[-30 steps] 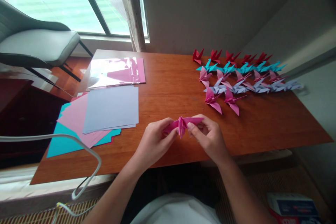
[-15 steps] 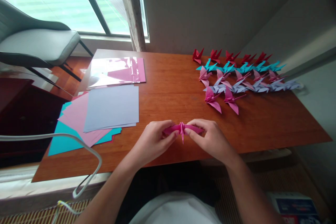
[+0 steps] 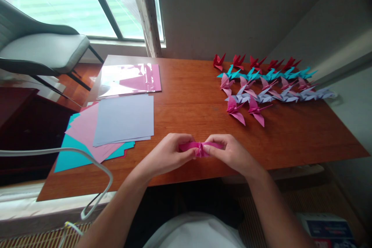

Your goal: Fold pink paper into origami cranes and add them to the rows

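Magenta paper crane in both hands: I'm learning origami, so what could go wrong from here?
With the left hand and right hand both gripping the magenta paper crane, an uneven pull could crease or tear it. Swinging forward, the right hand might knock the two magenta cranes on the table. Drifting sideways, the left hand could shift the loose lavender sheets.
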Available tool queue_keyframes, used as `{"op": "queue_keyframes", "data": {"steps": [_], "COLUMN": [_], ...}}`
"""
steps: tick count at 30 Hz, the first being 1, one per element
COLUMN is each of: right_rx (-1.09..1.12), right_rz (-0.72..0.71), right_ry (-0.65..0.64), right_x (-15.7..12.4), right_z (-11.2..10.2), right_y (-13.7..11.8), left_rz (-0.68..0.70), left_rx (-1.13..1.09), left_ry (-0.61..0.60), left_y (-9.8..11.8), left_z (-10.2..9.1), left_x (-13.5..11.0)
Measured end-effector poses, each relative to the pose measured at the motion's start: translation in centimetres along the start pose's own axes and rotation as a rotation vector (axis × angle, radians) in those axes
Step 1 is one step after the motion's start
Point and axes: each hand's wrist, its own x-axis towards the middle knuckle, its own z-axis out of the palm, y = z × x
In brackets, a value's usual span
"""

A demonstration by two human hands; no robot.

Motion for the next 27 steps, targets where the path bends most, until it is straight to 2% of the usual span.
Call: {"op": "queue_keyframes", "data": {"steps": [3,5,11,14,22,25,27], "right_rx": [0.148,0.291,0.78,0.943,1.092,1.059,1.004], "right_rz": [0.019,0.022,0.015,0.053,0.087,0.082,0.088], "right_ry": [-0.015,0.012,0.189,0.248,0.373,0.345,0.295], "right_x": [-0.1,-0.2,-0.2,-0.1,-0.4,-0.5,-0.7], "right_z": [-0.1,0.1,1.9,2.8,4.3,4.2,3.7], "right_y": [0.2,0.3,0.2,-0.1,-0.4,-0.3,-0.2], "left_rz": [-0.057,-0.063,0.022,0.024,0.002,-0.013,-0.024], "left_rx": [-0.214,-0.39,-0.731,-0.859,-0.979,-0.958,-0.914], "left_ry": [-0.085,-0.074,0.146,0.231,0.353,0.332,0.277], "left_y": [0.2,0.3,0.0,0.0,0.4,0.3,0.2], "left_z": [-0.2,0.0,1.8,2.8,4.6,4.2,3.6], "left_x": [0.0,-0.1,-0.2,-0.3,-0.7,-1.0,-1.2]}}
